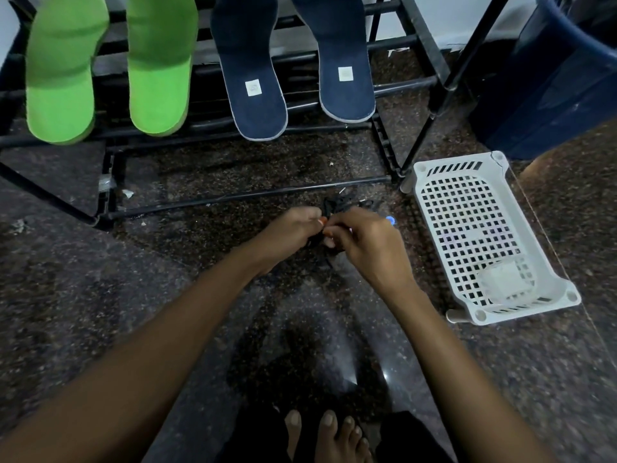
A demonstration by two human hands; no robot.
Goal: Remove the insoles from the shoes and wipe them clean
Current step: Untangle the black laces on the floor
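Two green insoles (60,68) (160,61) and two navy insoles (253,78) (344,58) lean heel-down on the bars of a black shoe rack (334,188). On the floor before the rack lies a tangle of black laces (340,203). My left hand (287,235) and my right hand (364,242) meet over it, fingers curled, each pinching part of the black tangle. Much of the tangle is hidden behind my fingers. No shoes are in view.
A white perforated plastic basket (430,195) lies on the dark speckled stone floor at the right, holding a small white object (504,279). A dark blue bin (547,78) stands at the far right. My bare feet (327,436) are at the bottom edge.
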